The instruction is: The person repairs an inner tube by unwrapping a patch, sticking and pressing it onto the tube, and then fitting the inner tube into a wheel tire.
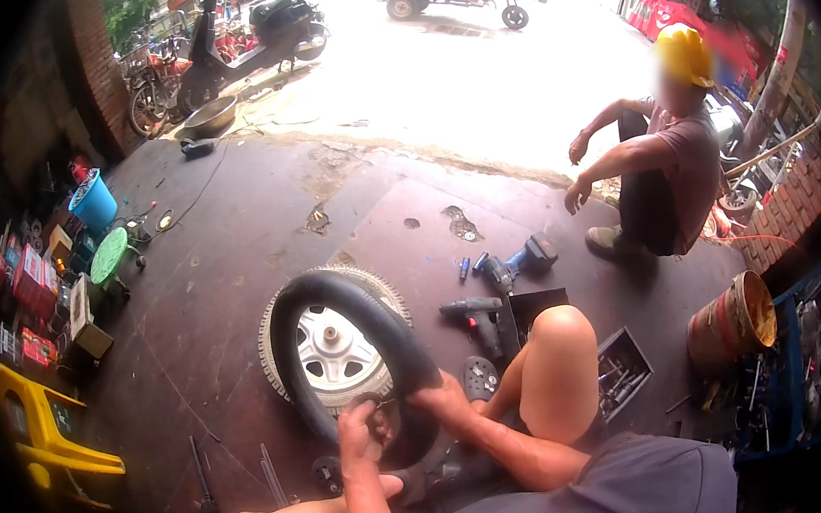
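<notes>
A black inflated inner tube [400, 346] leans in front of me, over a wheel with a white rim [340, 344] and a treaded tyre [268, 340] that lies on the floor. My right hand [442, 406] wraps round the tube's near right side. My left hand [362, 430] is closed at the tube's inner edge, its thumb and fingers pinched together near the right hand. What sits in that pinch is too small to make out. The tube's lowest part is partly hidden behind my hands and drops between my legs.
Beyond the wheel lie a blue cordless power tool [531, 255] and a dark impact driver [478, 317]. A tool tray [622, 370], a bucket [724, 323] and a blue rack [809, 360] stand right. Left are a yellow stool [53, 429] and boxes. A person in a yellow helmet [686, 53] squats far right.
</notes>
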A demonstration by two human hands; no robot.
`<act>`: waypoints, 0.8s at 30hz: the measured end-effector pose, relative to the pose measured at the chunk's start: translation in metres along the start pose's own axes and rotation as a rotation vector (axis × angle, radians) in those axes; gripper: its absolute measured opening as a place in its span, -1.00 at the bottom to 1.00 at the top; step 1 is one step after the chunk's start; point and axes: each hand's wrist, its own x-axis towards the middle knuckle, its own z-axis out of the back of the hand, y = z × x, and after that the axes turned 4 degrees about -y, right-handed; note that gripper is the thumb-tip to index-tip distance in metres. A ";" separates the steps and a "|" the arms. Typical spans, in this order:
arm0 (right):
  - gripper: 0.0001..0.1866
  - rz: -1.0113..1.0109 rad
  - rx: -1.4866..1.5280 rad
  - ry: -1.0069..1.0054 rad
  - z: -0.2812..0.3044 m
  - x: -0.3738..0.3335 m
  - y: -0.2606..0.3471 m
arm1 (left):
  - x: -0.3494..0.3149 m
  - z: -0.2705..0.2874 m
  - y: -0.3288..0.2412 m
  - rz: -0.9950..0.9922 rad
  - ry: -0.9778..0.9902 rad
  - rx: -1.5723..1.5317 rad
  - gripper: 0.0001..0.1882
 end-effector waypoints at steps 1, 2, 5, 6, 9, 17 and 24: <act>-0.63 0.002 0.005 0.004 0.002 0.003 0.003 | -0.004 -0.002 0.001 -0.052 0.044 -0.088 -0.84; -0.64 -0.039 0.011 0.019 0.008 0.007 0.003 | -0.009 -0.003 0.005 -0.105 0.085 -0.177 -0.83; -0.66 -0.091 0.066 0.041 0.019 0.011 0.010 | -0.005 -0.008 0.012 -0.204 0.242 -0.211 -0.79; -0.65 -0.108 0.063 0.033 0.019 0.006 0.014 | -0.006 -0.009 0.024 -0.205 0.139 -0.089 -0.81; -0.57 0.038 -0.033 -0.001 0.009 -0.014 0.014 | -0.010 -0.005 0.034 -0.327 0.002 0.026 -0.86; -0.53 -0.122 0.034 0.042 0.012 -0.002 0.032 | -0.017 -0.025 0.017 -0.519 0.028 0.283 -0.79; -0.56 -0.089 0.056 0.066 0.009 0.015 0.031 | 0.015 -0.018 0.017 -0.596 -0.124 0.497 -0.84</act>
